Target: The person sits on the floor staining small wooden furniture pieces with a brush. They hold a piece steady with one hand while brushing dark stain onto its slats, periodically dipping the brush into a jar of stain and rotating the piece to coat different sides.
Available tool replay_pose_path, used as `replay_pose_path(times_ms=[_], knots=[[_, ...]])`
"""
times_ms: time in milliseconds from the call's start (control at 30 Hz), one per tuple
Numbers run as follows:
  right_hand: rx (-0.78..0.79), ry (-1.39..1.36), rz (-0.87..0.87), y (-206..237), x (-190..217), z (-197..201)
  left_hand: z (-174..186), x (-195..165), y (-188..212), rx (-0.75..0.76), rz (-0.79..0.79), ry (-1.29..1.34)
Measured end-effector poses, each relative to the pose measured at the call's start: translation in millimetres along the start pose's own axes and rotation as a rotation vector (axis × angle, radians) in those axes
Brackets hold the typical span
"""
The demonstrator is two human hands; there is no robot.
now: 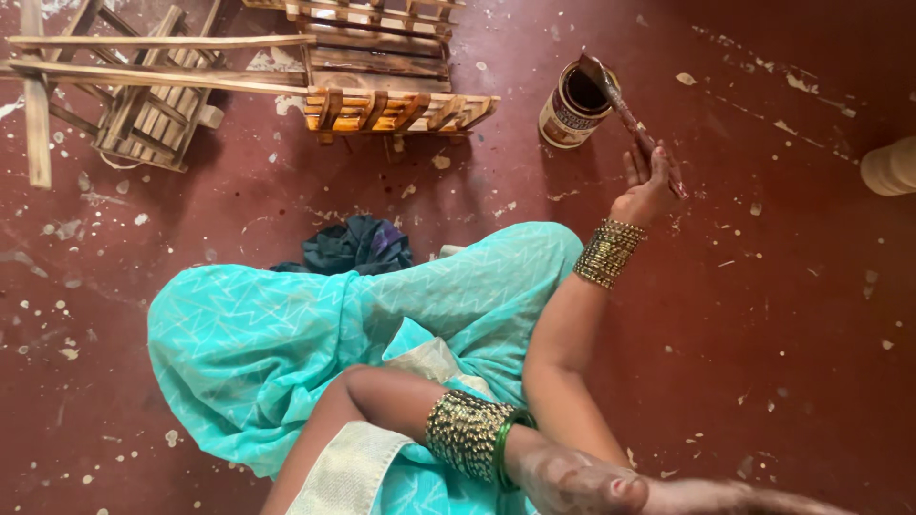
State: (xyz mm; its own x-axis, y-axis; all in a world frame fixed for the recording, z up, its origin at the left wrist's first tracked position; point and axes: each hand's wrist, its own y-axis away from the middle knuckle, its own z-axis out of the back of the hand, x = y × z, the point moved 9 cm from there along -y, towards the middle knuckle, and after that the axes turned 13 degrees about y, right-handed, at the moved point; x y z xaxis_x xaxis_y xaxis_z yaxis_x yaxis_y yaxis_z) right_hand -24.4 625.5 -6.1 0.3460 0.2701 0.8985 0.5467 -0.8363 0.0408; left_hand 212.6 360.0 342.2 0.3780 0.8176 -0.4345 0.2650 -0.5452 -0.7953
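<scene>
The right hand (pixel 651 181) grips a paintbrush (pixel 611 91) dipped at the open tin of dark stain (pixel 574 105), best wiped on the rim against drips, while the left hand (pixel 582 482) rests empty.

A round tin (pixel 573 105) stands open on the dark red floor (pixel 782 315), just right of a wooden rack (pixel 401 110). A paper label (pixel 563 122), cream with dark and reddish bands, wraps its side. The liquid inside looks dark brown.
</scene>
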Motion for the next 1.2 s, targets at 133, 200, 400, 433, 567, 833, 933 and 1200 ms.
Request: replay_pose_path(times_ms=[133,200,400,433,567,833,933,1200], knots=[[-0.101,0.136,-0.019,1.2,0.5,6.6,34.3,-1.0,27.5,-0.026,0.053,-0.203],[-0.071,0.13,0.021,2.1,5.8,1.0,84.7,-15.4,59.2,-0.157,0.138,-0.497],[-0.12,0.144,0.034,12.0,15.8,-5.7,199.5,-160.1,170.2,-0.452,0.281,-2.1],[-0.135,0.143,0.018,13.7,15.3,-5.9,217.0,-192.6,198.1,-0.529,0.464,-2.2],[-0.129,0.063,-0.022,15.1,10.6,-8.5,261.0,-342.1,305.9,-1.082,0.719,-2.468],[0.074,-0.191,-0.176,20.3,-10.9,-15.4,244.3,-435.1,440.8,-1.787,0.803,-2.581],[0.138,-0.183,-0.255,34.5,-19.2,-25.9,241.5,-436.6,446.6,-1.808,0.733,-2.617],[0.238,-0.168,-0.368,92.6,-41.8,-36.4,246.5,-453.6,429.2,-1.788,0.618,-2.666]])
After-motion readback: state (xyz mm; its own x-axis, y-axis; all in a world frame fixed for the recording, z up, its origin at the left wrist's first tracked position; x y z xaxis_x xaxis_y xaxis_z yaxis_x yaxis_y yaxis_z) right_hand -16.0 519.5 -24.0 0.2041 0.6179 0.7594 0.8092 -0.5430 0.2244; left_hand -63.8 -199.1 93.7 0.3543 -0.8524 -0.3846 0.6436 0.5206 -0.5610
